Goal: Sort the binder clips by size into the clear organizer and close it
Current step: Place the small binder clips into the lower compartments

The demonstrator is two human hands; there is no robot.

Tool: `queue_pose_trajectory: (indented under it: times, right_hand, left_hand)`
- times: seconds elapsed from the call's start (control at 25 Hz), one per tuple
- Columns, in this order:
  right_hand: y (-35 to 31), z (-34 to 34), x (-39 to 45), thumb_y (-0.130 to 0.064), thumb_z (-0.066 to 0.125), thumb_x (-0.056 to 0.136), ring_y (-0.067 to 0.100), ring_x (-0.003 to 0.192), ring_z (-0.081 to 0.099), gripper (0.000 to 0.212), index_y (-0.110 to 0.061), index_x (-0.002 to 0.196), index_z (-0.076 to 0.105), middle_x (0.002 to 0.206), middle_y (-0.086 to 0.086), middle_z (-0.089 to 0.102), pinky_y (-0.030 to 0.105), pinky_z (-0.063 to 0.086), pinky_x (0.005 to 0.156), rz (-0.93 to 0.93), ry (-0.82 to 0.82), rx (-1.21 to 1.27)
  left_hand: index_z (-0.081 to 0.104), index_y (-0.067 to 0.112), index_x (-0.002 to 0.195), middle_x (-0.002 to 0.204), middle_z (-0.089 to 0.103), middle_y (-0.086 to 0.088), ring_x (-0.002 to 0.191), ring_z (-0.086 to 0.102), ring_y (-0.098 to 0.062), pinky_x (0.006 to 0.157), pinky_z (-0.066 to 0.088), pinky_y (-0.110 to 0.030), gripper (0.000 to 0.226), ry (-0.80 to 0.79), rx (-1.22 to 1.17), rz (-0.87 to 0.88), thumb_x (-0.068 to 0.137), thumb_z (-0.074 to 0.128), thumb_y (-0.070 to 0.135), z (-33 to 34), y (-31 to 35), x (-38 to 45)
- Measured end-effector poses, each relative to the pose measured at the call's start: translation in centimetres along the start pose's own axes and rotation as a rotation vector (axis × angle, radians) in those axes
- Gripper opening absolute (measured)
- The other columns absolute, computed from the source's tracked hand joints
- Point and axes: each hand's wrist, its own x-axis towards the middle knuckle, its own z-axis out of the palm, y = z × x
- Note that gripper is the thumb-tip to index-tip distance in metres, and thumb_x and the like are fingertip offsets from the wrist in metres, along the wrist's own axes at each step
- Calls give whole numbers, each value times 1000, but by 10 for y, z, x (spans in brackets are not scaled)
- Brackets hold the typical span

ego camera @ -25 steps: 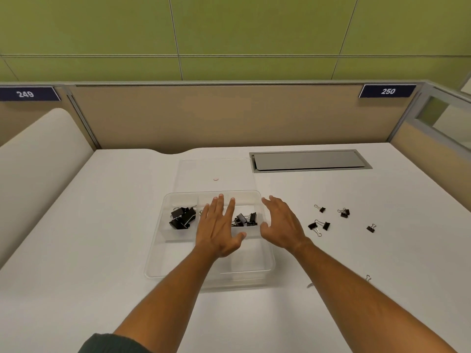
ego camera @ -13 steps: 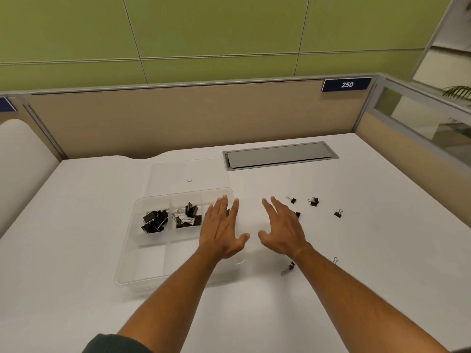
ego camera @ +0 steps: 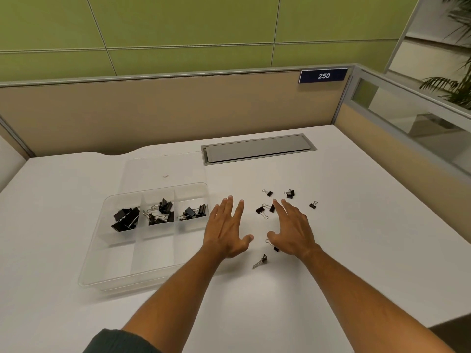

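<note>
1. Two hands are hovering palm-down over the white desk (ego camera: 331, 250), fingers straight and spread, grasping nothing: the left hand (ego camera: 227, 231) and the right hand (ego camera: 293, 229).
2. Loose binder clips are lying around the right hand: a pair (ego camera: 265, 210) just left of its fingertips, three small ones (ego camera: 289, 193) beyond them, one (ego camera: 275, 247) partly under its thumb, another (ego camera: 260, 261) nearer the wrist.
3. Left of the left hand, the clear organizer (ego camera: 122, 273) is sitting open, its lid (ego camera: 163, 169) lying flat behind it.
4. Three far compartments are holding sorted clips (ego camera: 126, 219); the near ones are showing none.
</note>
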Motion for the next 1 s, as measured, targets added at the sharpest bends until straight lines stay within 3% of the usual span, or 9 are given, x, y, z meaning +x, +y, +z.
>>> queue_pose_trajectory:
  times: [0.6,0.84,1.0]
  right_hand:
    - [43,3,9,-37,59,74,24,145,19,91,-22,152,14,159,9,19,39,19,116,5,-52,37]
    - [55,5,5,-37,58,75,23,146,17,90,-22,152,14,159,8,18,39,19,117,1,-62,40]
    - [63,4,8,-36,58,76,22,146,17,88,-22,152,14,159,7,19,38,18,117,0,-67,47]
  left_hand:
    - [-8,22,154,162,-9,-11,149,-8,-25,121,2,-40,92,-86,-47,-37,87,43,59,18,23,19]
    - [5,20,154,161,9,-11,147,12,-28,116,22,-41,76,-122,-110,-6,93,46,41,26,44,54]
    - [22,19,151,147,31,-12,131,35,-29,103,36,-38,57,-99,-143,-26,99,41,31,32,57,77]
